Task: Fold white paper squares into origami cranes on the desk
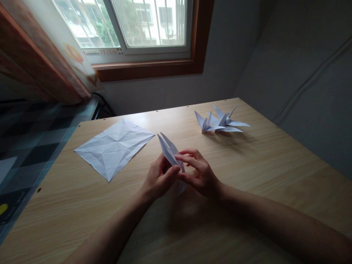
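Note:
A narrow folded white paper piece (168, 148) points up and to the left above the middle of the wooden table (261, 165). My left hand (158, 178) pinches its lower end from the left. My right hand (198, 173) grips the same end from the right, fingers curled over the paper. To the left lies a creased, unfolded white paper square (114, 146), flat on the table. Two finished paper cranes (220, 122) stand side by side at the far right of the table, apart from both hands.
A window with a wooden sill (148, 69) is behind the table, with a patterned curtain (55, 55) at the left. A checkered bed cover (33, 143) lies beside the table's left edge. A grey wall (302, 73) runs along the right.

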A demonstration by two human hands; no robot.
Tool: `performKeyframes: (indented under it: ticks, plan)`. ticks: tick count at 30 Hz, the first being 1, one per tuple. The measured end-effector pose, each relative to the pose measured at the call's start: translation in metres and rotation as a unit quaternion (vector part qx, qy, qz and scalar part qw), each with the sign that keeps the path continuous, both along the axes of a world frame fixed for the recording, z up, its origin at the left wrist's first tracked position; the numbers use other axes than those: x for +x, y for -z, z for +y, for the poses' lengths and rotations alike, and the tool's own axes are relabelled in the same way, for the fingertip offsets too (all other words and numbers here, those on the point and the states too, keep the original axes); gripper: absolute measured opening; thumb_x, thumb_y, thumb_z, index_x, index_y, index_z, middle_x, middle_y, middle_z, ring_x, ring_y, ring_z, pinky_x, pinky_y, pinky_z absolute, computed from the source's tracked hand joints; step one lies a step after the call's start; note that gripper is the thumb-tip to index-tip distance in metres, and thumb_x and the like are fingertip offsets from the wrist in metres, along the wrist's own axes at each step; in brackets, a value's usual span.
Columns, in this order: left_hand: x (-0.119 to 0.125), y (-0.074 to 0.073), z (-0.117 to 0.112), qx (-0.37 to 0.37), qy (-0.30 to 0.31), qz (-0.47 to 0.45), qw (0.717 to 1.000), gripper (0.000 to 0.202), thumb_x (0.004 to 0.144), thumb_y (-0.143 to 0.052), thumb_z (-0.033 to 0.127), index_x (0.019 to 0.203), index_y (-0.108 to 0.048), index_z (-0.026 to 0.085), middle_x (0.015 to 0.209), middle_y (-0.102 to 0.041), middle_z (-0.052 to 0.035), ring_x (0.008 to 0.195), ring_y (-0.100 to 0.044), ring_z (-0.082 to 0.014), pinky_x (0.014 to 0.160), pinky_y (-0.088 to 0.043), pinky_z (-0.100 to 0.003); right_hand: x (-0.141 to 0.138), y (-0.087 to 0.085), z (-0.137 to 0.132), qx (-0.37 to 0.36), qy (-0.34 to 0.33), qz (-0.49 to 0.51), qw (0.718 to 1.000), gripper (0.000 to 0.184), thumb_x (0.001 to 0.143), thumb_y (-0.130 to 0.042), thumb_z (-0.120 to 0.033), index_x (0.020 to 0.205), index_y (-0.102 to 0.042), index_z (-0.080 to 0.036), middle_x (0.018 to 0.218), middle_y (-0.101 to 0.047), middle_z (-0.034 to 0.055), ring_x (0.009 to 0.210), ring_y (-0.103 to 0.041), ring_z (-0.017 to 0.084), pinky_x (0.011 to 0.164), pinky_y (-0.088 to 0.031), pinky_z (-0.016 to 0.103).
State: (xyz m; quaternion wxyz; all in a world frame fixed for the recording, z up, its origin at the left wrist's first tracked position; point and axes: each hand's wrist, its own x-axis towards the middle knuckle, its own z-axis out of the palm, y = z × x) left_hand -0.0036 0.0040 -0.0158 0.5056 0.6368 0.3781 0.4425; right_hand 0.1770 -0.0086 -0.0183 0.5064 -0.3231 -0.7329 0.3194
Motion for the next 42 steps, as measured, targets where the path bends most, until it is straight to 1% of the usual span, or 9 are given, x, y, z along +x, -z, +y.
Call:
performKeyframes:
  ticks: [5,9,12,18,24,26,29,33,42]
  plan:
    - [-0.002,0.003,0.006,-0.050,-0.035,-0.060,0.996,0.035,0.082,-0.065,0.046,0.096,-0.063,0.013,0.087,-0.067,-0.0077,0.078,-0.062,-0.0201,0.071,-0.050,-0.032,0.000,0.001,0.000,0.008,-0.028,-0.024,0.999,0.034,0.091,-0.058,-0.031,0.124,-0.063,-0.025,0.133,-0.048,0.0111,0.119,-0.050,0.026,0.100,-0.045,0.044]
    - [0.000,0.002,0.008,-0.065,-0.050,-0.096,0.992,0.030,0.082,-0.066,0.041,0.090,-0.062,0.013,0.078,-0.065,-0.0039,0.069,-0.059,-0.0156,0.062,-0.049,-0.027,0.000,0.003,0.004,-0.051,0.028,0.050,0.997,0.035,0.095,-0.044,-0.018,0.123,-0.061,-0.029,0.129,-0.051,0.0076,0.101,-0.057,0.018,0.090,-0.051,0.036]
    - [0.003,-0.001,0.006,-0.097,-0.038,-0.131,0.986,0.030,0.080,-0.070,0.035,0.098,-0.055,0.017,0.072,-0.065,0.0005,0.060,-0.059,-0.0122,0.055,-0.046,-0.022,-0.001,0.004,0.006,-0.067,-0.005,0.059,0.996,0.041,0.091,-0.046,-0.013,0.126,-0.059,-0.031,0.127,-0.054,0.0064,0.091,-0.059,0.015,0.081,-0.054,0.033]
    - [0.005,-0.004,0.002,-0.116,-0.036,-0.130,0.984,0.048,0.080,-0.071,0.033,0.117,-0.043,0.021,0.071,-0.068,0.0008,0.057,-0.065,-0.0149,0.051,-0.047,-0.022,0.000,0.004,0.008,-0.123,-0.046,0.047,0.990,0.025,0.084,-0.060,-0.015,0.101,-0.074,-0.025,0.130,-0.056,0.0090,0.109,-0.061,0.021,0.079,-0.057,0.031]
    - [0.005,-0.005,-0.001,-0.076,-0.046,-0.096,0.991,0.072,0.085,-0.062,0.030,0.146,-0.025,0.026,0.068,-0.063,0.0047,0.050,-0.055,-0.0098,0.049,-0.042,-0.020,0.001,0.010,0.011,-0.176,-0.034,0.108,0.978,0.016,0.081,-0.068,-0.020,0.091,-0.077,-0.026,0.096,-0.075,0.0042,0.090,-0.069,0.020,0.080,-0.057,0.033]
    - [0.004,-0.006,-0.002,-0.045,-0.049,-0.092,0.994,0.060,0.084,-0.060,0.027,0.140,-0.039,0.027,0.073,-0.063,0.0027,0.055,-0.055,-0.0096,0.053,-0.043,-0.021,0.002,0.011,0.011,-0.196,-0.009,0.129,0.972,0.013,0.079,-0.071,-0.022,0.089,-0.078,-0.026,0.090,-0.075,0.0033,0.083,-0.070,0.020,0.075,-0.057,0.032]
    - [0.002,-0.009,-0.002,0.003,-0.038,-0.039,0.999,0.028,0.077,-0.063,0.021,0.105,-0.066,0.019,0.079,-0.064,-0.0018,0.063,-0.057,-0.0118,0.057,-0.044,-0.023,0.002,0.010,0.011,-0.216,0.001,0.150,0.965,0.012,0.074,-0.076,-0.026,0.086,-0.078,-0.024,0.085,-0.075,0.0029,0.079,-0.070,0.020,0.071,-0.057,0.032]
    - [0.003,-0.013,-0.002,0.043,-0.069,0.025,0.996,0.008,0.075,-0.069,0.022,0.080,-0.068,0.015,0.076,-0.065,-0.0033,0.068,-0.058,-0.0139,0.063,-0.046,-0.025,0.000,0.006,0.009,-0.213,-0.005,0.145,0.966,0.015,0.075,-0.077,-0.033,0.083,-0.075,-0.020,0.082,-0.074,0.0032,0.077,-0.069,0.019,0.072,-0.055,0.032]
    - [0.002,-0.010,-0.002,0.016,-0.040,0.047,0.998,0.017,0.078,-0.069,0.028,0.070,-0.064,0.014,0.068,-0.068,-0.0042,0.064,-0.059,-0.0145,0.063,-0.046,-0.026,-0.003,0.007,0.009,-0.240,-0.004,0.206,0.949,0.029,0.076,-0.077,-0.041,0.082,-0.056,-0.021,0.077,-0.063,0.0001,0.071,-0.064,0.015,0.067,-0.053,0.029]
